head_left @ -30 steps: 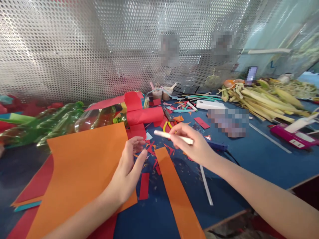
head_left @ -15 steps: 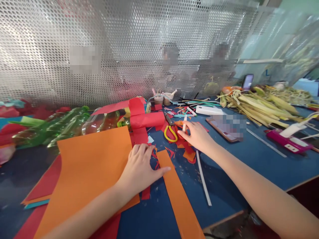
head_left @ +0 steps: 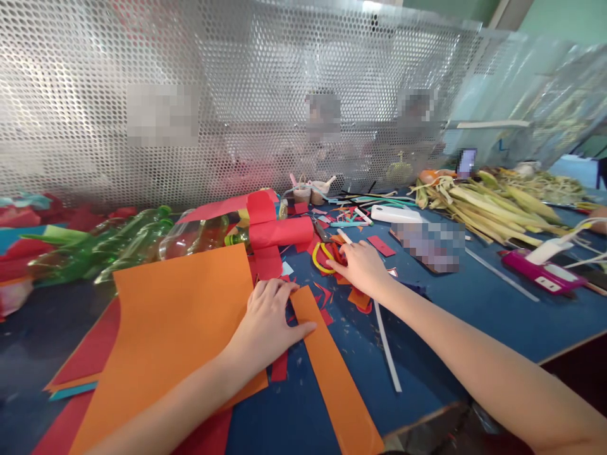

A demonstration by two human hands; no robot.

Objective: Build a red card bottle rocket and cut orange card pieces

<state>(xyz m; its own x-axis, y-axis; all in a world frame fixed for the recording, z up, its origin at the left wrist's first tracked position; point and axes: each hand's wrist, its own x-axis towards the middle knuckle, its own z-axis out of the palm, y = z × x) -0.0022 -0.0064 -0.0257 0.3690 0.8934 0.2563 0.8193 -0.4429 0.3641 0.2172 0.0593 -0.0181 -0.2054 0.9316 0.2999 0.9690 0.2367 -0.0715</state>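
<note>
My left hand [head_left: 269, 316] lies with its thumb apart from the fingers, between a large orange paper sheet [head_left: 184, 322] and a narrow orange paper strip [head_left: 332, 373]. Its thumb reaches over the strip's left edge and its fingertips are by the top end. Farther right, my right hand [head_left: 364, 270] reaches over paper scraps, thumb and index finger apart. The thumb tip is at the yellow handle [head_left: 322, 259] of a pair of scissors; whether it touches is hard to tell. A white stick [head_left: 344, 236] lies just beyond the right fingers.
Red paper pieces [head_left: 279, 232] and green plastic bottles [head_left: 137, 243] lie behind the sheet. Toward the right are a phone [head_left: 427, 248], corn husks [head_left: 488, 205], a purple power strip [head_left: 543, 272] and a white strip [head_left: 387, 347]. A perforated sheet [head_left: 237, 95] stands behind the table.
My right hand has moved slightly left and down, from the white stick to the scissors' handle. The white stick now leans left. My left hand has hardly moved.
</note>
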